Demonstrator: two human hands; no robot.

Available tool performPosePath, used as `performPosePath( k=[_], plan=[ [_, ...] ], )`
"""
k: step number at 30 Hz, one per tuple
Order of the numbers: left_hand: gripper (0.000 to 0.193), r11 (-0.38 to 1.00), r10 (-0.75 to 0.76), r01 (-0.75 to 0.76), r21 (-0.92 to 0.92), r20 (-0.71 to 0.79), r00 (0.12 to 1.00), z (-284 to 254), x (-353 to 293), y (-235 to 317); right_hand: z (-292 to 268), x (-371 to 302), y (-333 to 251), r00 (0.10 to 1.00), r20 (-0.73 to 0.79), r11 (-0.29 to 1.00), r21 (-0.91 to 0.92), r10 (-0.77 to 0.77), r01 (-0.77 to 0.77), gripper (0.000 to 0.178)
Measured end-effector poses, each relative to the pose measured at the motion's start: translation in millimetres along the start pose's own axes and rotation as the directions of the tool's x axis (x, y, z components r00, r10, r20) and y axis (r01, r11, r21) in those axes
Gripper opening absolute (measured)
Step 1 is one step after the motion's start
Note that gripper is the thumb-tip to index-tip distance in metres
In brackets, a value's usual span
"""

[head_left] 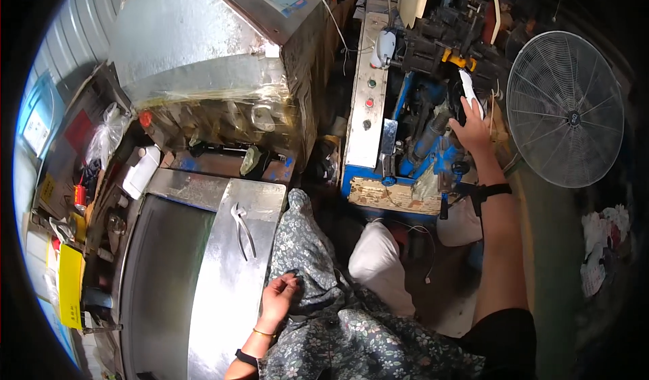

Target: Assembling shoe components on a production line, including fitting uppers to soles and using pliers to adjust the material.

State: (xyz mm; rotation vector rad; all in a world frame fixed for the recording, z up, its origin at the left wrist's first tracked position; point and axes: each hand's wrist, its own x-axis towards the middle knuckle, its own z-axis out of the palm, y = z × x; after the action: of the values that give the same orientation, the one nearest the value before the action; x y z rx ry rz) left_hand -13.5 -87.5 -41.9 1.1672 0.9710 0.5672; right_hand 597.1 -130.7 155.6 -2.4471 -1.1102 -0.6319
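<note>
At the far right, my right hand reaches to the machine, its fingers on the near end of a long white piece shaped like a shoe. The piece's far end meets a yellow part of the machine; my palm's underside is hidden. My left hand hovers over the flowered apron on my lap, thumb and fingers pressed together. Whatever lies between those fingertips is too small to make out. To its left, pincers with parted handles rest on the metal plate.
A large round caged fan stands right of my right forearm. The machine's control panel carries several buttons. A tape-patched metal housing rises at the back left, above a dark belt. A white bottle lies beside it.
</note>
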Motion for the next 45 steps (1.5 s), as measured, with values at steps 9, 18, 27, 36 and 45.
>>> performPosePath(
  k=[9, 18, 27, 36, 45],
  plan=[
    [0.024, 0.971, 0.061, -0.059, 0.23, 0.0, 0.998, 0.8, 9.6, -12.1, -4.5, 30.8, -15.2, 0.982, 0.116, 0.988, -0.07, 0.146, -0.139, 0.072],
    [0.024, 0.952, 0.077, -0.053, 0.302, -0.068, 0.995, 7.3, 3.4, -14.4, 5.4, 90.2, -18.3, 0.963, 0.182, 0.977, -0.104, 0.2, -0.184, 0.076],
    [0.024, 0.909, 0.048, -0.015, 0.417, -0.07, 0.996, 6.3, 2.9, 3.5, 1.8, 109.0, -13.0, 0.968, 0.156, 0.976, -0.127, 0.196, -0.177, 0.077],
    [0.026, 0.905, 0.172, -0.129, 0.406, -0.071, 0.983, -4.0, 4.9, -21.2, -30.8, 110.9, -34.1, 0.928, 0.235, 0.957, -0.091, 0.289, -0.275, 0.076],
    [0.024, 0.911, 0.107, -0.07, 0.407, -0.069, 0.992, -2.4, 8.9, -17.8, -34.7, 106.0, -38.7, 0.926, 0.221, 0.951, -0.094, 0.307, -0.293, 0.075]
  ],
)
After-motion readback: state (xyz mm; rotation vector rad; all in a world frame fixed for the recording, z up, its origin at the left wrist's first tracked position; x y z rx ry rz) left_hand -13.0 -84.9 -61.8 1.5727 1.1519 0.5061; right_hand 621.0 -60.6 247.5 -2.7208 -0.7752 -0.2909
